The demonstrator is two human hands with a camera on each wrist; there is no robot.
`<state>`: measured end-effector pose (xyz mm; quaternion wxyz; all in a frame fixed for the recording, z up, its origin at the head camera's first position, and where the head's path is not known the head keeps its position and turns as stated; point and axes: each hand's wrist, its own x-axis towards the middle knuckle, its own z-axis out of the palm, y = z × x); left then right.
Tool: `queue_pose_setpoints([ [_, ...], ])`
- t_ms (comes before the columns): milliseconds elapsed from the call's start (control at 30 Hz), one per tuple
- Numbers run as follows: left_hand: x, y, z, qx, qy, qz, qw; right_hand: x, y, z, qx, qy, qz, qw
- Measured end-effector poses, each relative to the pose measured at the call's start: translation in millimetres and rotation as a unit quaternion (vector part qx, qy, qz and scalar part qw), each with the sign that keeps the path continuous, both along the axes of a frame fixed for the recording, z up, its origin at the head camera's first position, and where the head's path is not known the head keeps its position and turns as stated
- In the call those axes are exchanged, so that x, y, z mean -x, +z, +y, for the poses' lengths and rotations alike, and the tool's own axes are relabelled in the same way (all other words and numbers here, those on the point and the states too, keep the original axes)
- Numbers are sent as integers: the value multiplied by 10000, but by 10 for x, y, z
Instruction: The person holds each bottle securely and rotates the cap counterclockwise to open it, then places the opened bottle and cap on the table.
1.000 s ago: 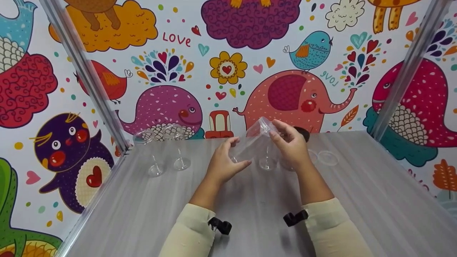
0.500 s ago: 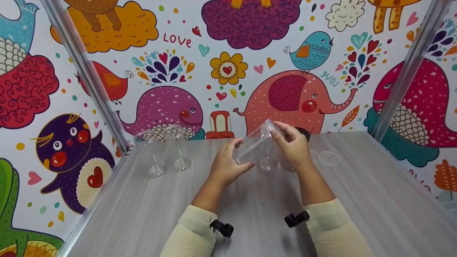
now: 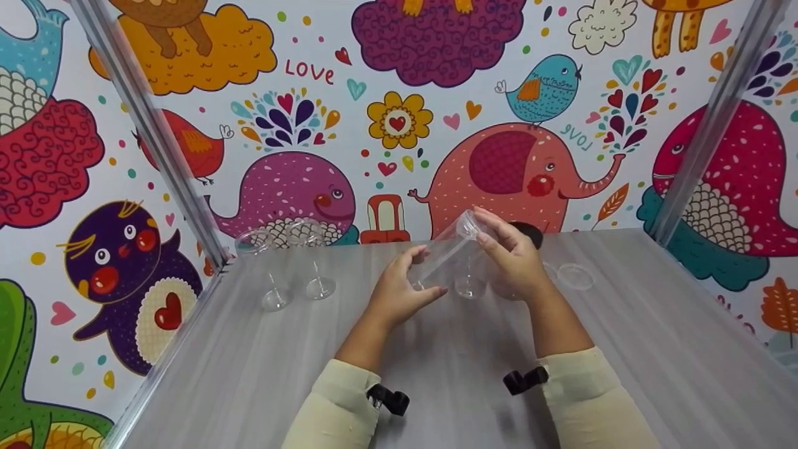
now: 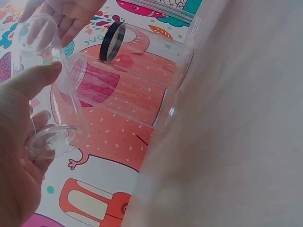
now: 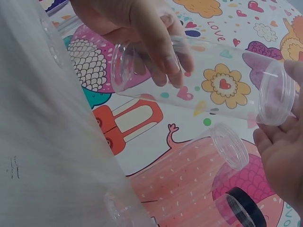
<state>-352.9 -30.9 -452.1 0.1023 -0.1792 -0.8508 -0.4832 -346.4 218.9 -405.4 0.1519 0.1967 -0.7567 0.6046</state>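
A clear, empty plastic jar [image 3: 444, 251] hangs tilted above the table, its mouth end up and to the right. My left hand [image 3: 399, 290] holds it near the base, thumb on one side and fingers on the other, as the left wrist view of the jar [image 4: 68, 104] shows. My right hand [image 3: 514, 259] grips the rim end between thumb and fingers. Whether a clear lid sits on that rim cannot be told. Behind the hands stand another clear jar [image 3: 469, 285] and a jar with a black rim or lid [image 3: 527, 233], partly hidden by the right hand.
Two clear jars [image 3: 274, 299] [image 3: 320, 287] stand upright on the left of the grey table [image 3: 237, 374]. A clear ring-like lid [image 3: 576, 277] lies right of the right hand, with another partly hidden beside it. Patterned walls and metal posts [image 3: 704, 137] enclose the table.
Both hands stay on the tilted jar. The jar and hands have shifted slightly right, and the right hand's fingers have changed position a little at the rim.
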Motion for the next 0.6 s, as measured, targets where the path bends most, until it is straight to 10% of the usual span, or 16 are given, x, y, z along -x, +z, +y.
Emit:
queue_pose_setpoints([
  [233,-26,19,3,-79,-43,-199,9998,-7,5,6,139,346,33,9993],
  [600,-44,43,6,-120,20,-118,9999,-36,44,-37,-271,-299,92,9991],
])
